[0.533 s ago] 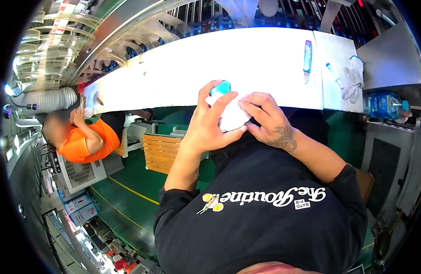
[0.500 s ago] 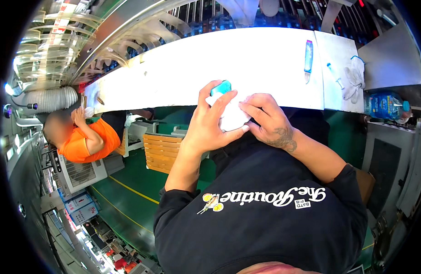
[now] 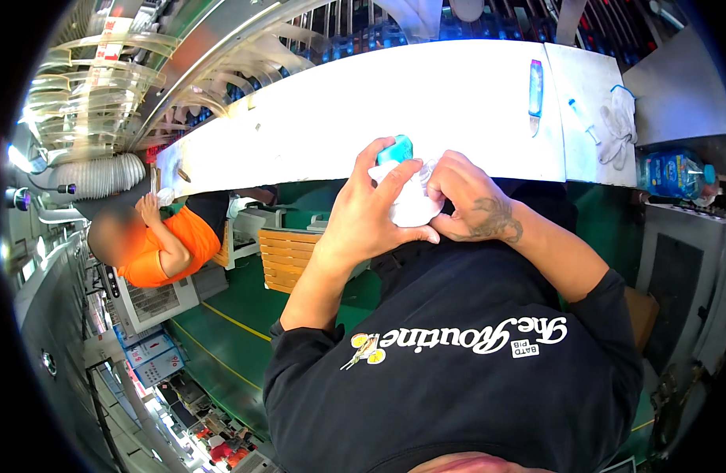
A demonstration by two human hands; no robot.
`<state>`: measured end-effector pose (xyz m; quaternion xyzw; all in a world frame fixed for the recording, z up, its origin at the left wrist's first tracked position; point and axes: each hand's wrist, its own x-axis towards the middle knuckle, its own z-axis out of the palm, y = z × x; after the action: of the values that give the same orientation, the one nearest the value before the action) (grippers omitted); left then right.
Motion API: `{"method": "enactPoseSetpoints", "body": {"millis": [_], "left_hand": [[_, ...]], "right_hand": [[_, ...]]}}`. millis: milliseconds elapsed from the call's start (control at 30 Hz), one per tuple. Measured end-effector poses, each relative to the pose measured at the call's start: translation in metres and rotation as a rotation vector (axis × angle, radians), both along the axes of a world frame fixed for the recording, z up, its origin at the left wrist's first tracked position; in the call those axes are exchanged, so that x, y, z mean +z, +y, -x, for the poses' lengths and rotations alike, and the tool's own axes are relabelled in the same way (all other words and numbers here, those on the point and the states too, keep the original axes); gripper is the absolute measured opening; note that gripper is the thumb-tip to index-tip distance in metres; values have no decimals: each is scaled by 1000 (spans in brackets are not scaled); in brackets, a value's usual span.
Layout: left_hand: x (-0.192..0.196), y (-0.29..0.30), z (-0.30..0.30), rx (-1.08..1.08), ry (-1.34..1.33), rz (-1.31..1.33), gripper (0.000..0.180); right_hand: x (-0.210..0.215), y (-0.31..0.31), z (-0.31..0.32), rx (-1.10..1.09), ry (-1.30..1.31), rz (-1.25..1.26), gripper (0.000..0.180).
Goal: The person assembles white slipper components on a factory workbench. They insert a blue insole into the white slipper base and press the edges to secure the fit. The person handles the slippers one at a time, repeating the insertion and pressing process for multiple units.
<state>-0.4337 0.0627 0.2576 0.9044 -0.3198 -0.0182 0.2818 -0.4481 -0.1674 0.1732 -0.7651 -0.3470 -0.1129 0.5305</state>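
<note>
In front of my chest, at the near edge of the table, my left hand [image 3: 371, 206] grips a soft-looking white bundle [image 3: 415, 206] between thumb and fingers. A rounded teal piece [image 3: 395, 150] sticks out of its far end, by the left index finger; its kind I cannot make out. On the bundle's right side, my right hand [image 3: 473, 203] has its fingers curled in and pinches the white material. Part of the bundle is hidden behind the fingers of both hands.
A blue-handled knife [image 3: 534, 98] lies on the white table [image 3: 331, 102]. Right of it are a thin blue-and-white tool [image 3: 585, 122] and white gloves [image 3: 617, 130]. A large blue-capped bottle [image 3: 678, 175] stands beyond the right end. At far left sits a co-worker in orange [image 3: 174, 248], near a slatted wooden seat [image 3: 288, 258].
My right hand has curled its fingers further in against the bundle's right side. The bundle has turned slightly in my left hand. The whole view has shifted a little.
</note>
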Motion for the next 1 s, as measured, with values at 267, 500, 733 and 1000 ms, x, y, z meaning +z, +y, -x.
{"method": "enactPoseSetpoints", "body": {"millis": [267, 500, 733, 1000], "left_hand": [[-10, -17, -4, 27, -158, 81, 108], [7, -30, -13, -93, -88, -21, 104], [8, -28, -14, -183, -22, -59, 83], [-5, 2, -12, -120, -61, 17, 72]], "right_hand": [[10, 10, 29, -291, -216, -12, 50], [9, -6, 28, -185, 43, -124, 41], [3, -17, 19, -37, 124, -55, 49], [-14, 0, 7, -273, 57, -128, 71]]}}
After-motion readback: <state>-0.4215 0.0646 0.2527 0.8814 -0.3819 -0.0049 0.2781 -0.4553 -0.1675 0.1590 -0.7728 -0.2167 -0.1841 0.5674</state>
